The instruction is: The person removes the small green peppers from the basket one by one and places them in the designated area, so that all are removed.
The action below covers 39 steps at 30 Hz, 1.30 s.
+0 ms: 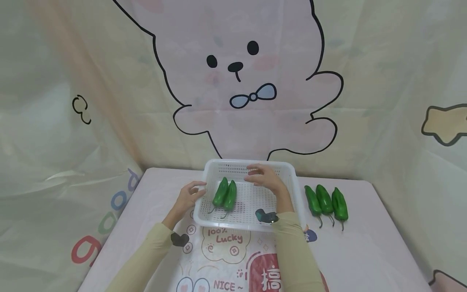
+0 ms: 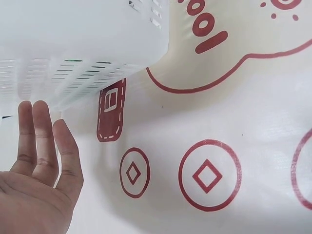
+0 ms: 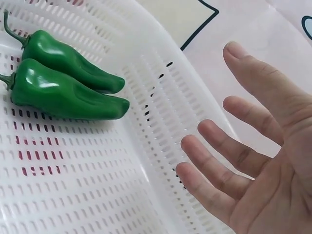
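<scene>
Two green peppers (image 1: pixel 225 194) lie side by side in the left part of a white plastic basket (image 1: pixel 255 226) with slotted walls. My left hand (image 1: pixel 189 197) is at the basket's left side, its fingers near the wall; in the left wrist view the fingers of the left hand (image 2: pixel 41 170) are extended just by the slotted side. Over the basket's right half hovers my right hand (image 1: pixel 268 178), holding nothing. The right wrist view shows the right hand (image 3: pixel 253 156) with spread fingers, apart from the two peppers (image 3: pixel 68 92).
To the right of the basket, three more green peppers (image 1: pixel 324 200) lie in a row on the table, stems toward me. A printed cloth (image 1: pixel 226 247) covers the table in front of the basket. Behind stands a curtain (image 1: pixel 237 121) with a cartoon animal.
</scene>
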{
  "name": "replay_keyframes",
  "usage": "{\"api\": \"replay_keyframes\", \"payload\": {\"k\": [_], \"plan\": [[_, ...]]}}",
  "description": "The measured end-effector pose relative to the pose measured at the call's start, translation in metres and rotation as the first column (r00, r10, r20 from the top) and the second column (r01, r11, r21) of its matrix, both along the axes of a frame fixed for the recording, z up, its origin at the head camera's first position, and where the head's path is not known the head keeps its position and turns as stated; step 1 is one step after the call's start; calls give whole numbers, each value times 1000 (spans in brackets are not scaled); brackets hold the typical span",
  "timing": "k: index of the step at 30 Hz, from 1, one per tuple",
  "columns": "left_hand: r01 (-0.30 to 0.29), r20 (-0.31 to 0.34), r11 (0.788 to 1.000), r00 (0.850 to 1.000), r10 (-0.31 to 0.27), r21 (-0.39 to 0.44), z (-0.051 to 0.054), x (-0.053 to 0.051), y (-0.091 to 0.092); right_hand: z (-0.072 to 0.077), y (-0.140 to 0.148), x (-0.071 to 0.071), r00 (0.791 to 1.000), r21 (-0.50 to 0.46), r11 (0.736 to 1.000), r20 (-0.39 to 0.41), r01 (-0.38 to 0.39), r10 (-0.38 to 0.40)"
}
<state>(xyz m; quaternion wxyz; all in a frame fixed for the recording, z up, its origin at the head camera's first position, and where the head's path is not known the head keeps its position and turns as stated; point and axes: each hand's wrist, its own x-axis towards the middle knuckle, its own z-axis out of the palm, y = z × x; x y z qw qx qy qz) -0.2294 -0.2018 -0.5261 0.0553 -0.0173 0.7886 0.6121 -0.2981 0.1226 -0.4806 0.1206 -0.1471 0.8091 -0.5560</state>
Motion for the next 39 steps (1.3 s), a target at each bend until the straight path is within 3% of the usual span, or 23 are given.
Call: {"api": "replay_keyframes", "payload": {"k": [8,16,21,32,39], "plan": [[-2,-1,1000,1000,2,4,0,1,0,-14,-12,2,999,12,1000,34,12,-12],[-2,-3,1000,1000,2,21,-3,0,0,-23,-23,6,988,-38,999,151,-16,22],[-3,-6,1000,1000,3,10,-3,0,1,-25,-28,7,983,-24,999,181,-34,37],[-3,-8,1000,1000,3,-10,0,2,1,-39,-37,2,990,-26,1000,142,-4,8],[4,-11,1000,1000,-4,-16,-3,0,-1,-44,-42,-3,994,24,999,97,-45,42]]}}
